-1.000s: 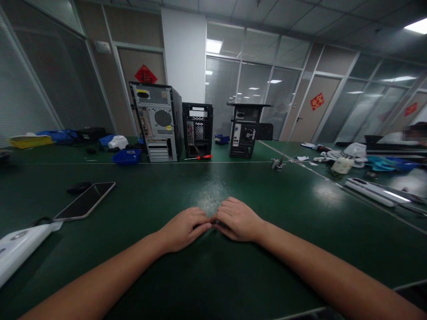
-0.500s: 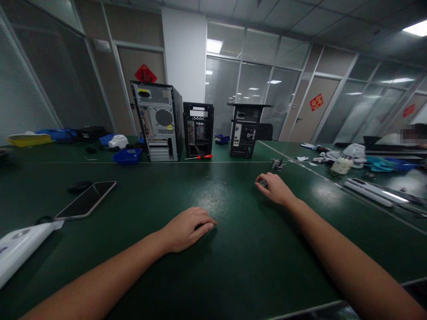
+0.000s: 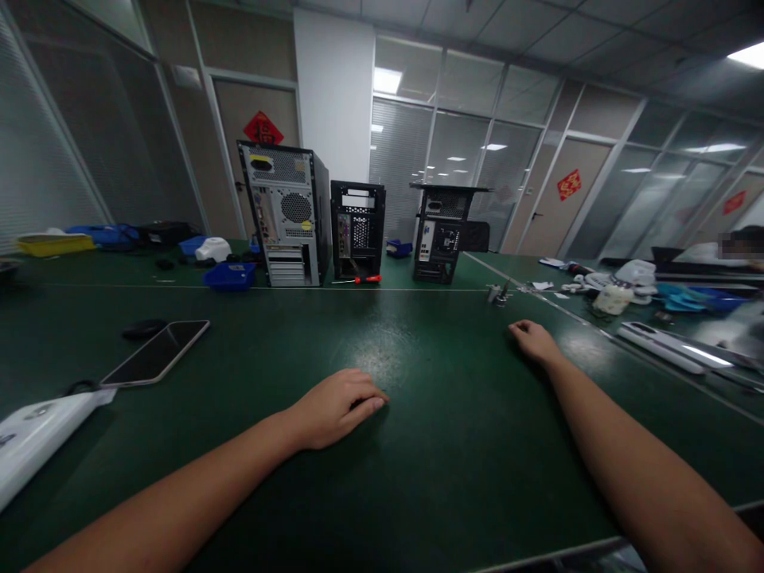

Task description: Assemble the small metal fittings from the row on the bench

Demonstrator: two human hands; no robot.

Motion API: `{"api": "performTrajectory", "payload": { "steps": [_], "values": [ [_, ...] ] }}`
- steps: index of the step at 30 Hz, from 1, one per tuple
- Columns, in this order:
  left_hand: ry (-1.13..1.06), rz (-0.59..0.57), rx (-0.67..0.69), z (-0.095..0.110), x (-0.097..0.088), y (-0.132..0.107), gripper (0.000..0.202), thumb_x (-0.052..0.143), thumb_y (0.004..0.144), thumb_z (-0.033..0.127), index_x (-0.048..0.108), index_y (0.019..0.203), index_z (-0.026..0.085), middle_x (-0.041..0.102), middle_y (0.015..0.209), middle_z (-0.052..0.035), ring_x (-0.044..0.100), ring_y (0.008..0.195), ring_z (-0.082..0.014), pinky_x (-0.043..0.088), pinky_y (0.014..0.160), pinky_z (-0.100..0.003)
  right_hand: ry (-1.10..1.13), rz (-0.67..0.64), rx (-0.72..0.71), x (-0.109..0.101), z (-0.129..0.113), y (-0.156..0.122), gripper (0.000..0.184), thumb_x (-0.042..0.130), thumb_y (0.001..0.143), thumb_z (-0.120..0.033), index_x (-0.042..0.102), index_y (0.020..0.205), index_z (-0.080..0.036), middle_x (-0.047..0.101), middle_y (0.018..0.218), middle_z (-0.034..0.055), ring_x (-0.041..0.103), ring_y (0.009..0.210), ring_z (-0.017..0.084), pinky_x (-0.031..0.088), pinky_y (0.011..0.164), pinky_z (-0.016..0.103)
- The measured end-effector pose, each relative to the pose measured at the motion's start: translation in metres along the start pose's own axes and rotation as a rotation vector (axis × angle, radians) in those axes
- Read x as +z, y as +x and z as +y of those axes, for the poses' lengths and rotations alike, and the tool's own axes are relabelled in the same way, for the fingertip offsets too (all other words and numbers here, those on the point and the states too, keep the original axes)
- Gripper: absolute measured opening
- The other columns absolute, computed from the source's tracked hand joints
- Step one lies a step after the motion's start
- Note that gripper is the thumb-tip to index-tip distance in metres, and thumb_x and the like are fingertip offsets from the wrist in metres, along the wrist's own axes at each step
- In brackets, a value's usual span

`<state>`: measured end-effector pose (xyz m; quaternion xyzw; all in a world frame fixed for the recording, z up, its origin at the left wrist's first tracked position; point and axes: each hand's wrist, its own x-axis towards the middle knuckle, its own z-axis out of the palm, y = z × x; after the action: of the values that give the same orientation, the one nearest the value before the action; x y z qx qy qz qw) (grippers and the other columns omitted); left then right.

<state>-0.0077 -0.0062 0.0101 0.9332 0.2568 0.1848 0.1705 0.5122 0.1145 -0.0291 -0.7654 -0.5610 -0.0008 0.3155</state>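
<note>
My left hand (image 3: 343,407) rests palm down on the green tabletop (image 3: 430,469), its fingers loosely bent and its thumb close beside the index finger. Nothing shows in it. Farther right, my right hand (image 3: 535,344) is low over the table with its fingers curled inward. Whatever it may hold is hidden by the fingers. Just beyond it, to the left, a small metal cylinder (image 3: 493,294) stands beside other small upright metal parts (image 3: 503,296).
At the back stand a tall computer case (image 3: 292,215), a smaller black case (image 3: 358,231) and another black case (image 3: 438,239). A red-handled screwdriver (image 3: 367,279) lies before them. Left are a blue bin (image 3: 230,276), a phone (image 3: 158,354) and a white object (image 3: 44,434). A person (image 3: 716,248) is at far right.
My right hand has moved right, away from the middle of the table. The small round metal part seen in its fingers before is now out of sight. My left hand has stayed put.
</note>
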Motion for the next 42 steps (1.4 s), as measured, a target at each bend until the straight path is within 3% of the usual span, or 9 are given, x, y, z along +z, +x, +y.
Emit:
{"api": "performTrajectory", "payload": {
  "steps": [3, 6, 10, 13, 16, 22, 28, 33, 42],
  "values": [
    [0.001, -0.002, 0.002, 0.0, -0.001, 0.0, 0.032, 0.043, 0.108, 0.032, 0.071, 0.119, 0.022, 0.069, 0.1, -0.0055, 0.062, 0.095, -0.021, 0.044, 0.09, -0.036, 0.023, 0.0, 0.066, -0.003, -0.006, -0.003, 0.033, 0.057, 0.087, -0.043, 0.075, 0.099, -0.018, 0.076, 0.095, 0.013, 0.069, 0.086, 0.024, 0.051, 0.08, 0.036],
    [0.002, -0.014, -0.009, -0.001, 0.0, 0.0, 0.032, 0.043, 0.108, 0.032, 0.07, 0.12, 0.022, 0.068, 0.101, -0.0055, 0.061, 0.096, -0.0211, 0.044, 0.089, -0.036, 0.07, 0.084, 0.057, -0.011, -0.012, -0.005, 0.037, 0.058, 0.087, -0.045, 0.076, 0.102, -0.016, 0.076, 0.101, 0.0149, 0.07, 0.09, 0.026, 0.052, 0.082, 0.037],
    [0.0, -0.013, -0.005, -0.002, 0.001, -0.001, 0.033, 0.042, 0.108, 0.033, 0.071, 0.119, 0.021, 0.068, 0.098, -0.0054, 0.06, 0.093, -0.0205, 0.044, 0.088, -0.035, 0.17, 0.206, -0.035, -0.025, -0.014, -0.005, 0.035, 0.068, 0.08, -0.043, 0.078, 0.102, -0.017, 0.078, 0.099, 0.0124, 0.072, 0.092, 0.026, 0.054, 0.086, 0.037],
    [-0.002, -0.008, 0.007, -0.004, 0.002, -0.001, 0.034, 0.041, 0.109, 0.035, 0.071, 0.118, 0.021, 0.067, 0.098, -0.0056, 0.059, 0.093, -0.0204, 0.044, 0.087, -0.035, 0.178, 0.237, -0.119, -0.035, -0.009, -0.002, 0.041, 0.067, 0.081, -0.041, 0.075, 0.113, -0.017, 0.078, 0.1, 0.0106, 0.073, 0.091, 0.025, 0.055, 0.086, 0.037],
    [-0.001, -0.011, 0.008, -0.004, 0.002, -0.001, 0.035, 0.04, 0.109, 0.036, 0.071, 0.118, 0.021, 0.067, 0.098, -0.0057, 0.059, 0.093, -0.0207, 0.044, 0.086, -0.034, 0.051, 0.192, -0.174, -0.041, -0.001, 0.001, 0.04, 0.061, 0.086, -0.042, 0.075, 0.116, -0.018, 0.078, 0.1, 0.0107, 0.072, 0.092, 0.027, 0.055, 0.085, 0.039],
    [-0.007, -0.014, -0.006, -0.003, 0.001, 0.0, 0.034, 0.041, 0.109, 0.034, 0.071, 0.118, 0.021, 0.067, 0.099, -0.0051, 0.06, 0.094, -0.0206, 0.043, 0.089, -0.035, -0.107, 0.058, -0.173, -0.045, 0.009, 0.001, 0.035, 0.065, 0.084, -0.049, 0.08, 0.097, -0.021, 0.079, 0.093, 0.0101, 0.071, 0.083, 0.028, 0.051, 0.072, 0.037],
    [-0.002, -0.017, -0.01, -0.001, 0.0, 0.001, 0.034, 0.041, 0.108, 0.035, 0.071, 0.118, 0.021, 0.067, 0.098, -0.0054, 0.06, 0.093, -0.0209, 0.044, 0.087, -0.035, -0.143, 0.11, -0.112, -0.044, 0.012, 0.003, 0.037, 0.063, 0.084, -0.048, 0.08, 0.101, -0.019, 0.079, 0.094, 0.0111, 0.071, 0.083, 0.027, 0.05, 0.07, 0.036],
    [0.001, -0.014, -0.016, -0.001, 0.0, 0.001, 0.035, 0.041, 0.108, 0.036, 0.072, 0.116, 0.021, 0.067, 0.096, -0.0057, 0.061, 0.092, -0.0211, 0.045, 0.087, -0.036, -0.173, 0.042, -0.126, -0.043, 0.015, 0.003, 0.033, 0.063, 0.085, -0.044, 0.081, 0.1, -0.02, 0.079, 0.098, 0.0096, 0.071, 0.086, 0.027, 0.049, 0.072, 0.036],
    [0.005, -0.015, -0.012, -0.002, 0.001, 0.001, 0.032, 0.043, 0.108, 0.034, 0.071, 0.117, 0.021, 0.067, 0.098, -0.0052, 0.061, 0.094, -0.0208, 0.044, 0.088, -0.035, -0.172, 0.044, -0.095, -0.042, 0.014, 0.002, 0.037, 0.06, 0.087, -0.046, 0.08, 0.1, -0.018, 0.079, 0.097, 0.0119, 0.071, 0.085, 0.028, 0.05, 0.07, 0.035]
  ]
}}
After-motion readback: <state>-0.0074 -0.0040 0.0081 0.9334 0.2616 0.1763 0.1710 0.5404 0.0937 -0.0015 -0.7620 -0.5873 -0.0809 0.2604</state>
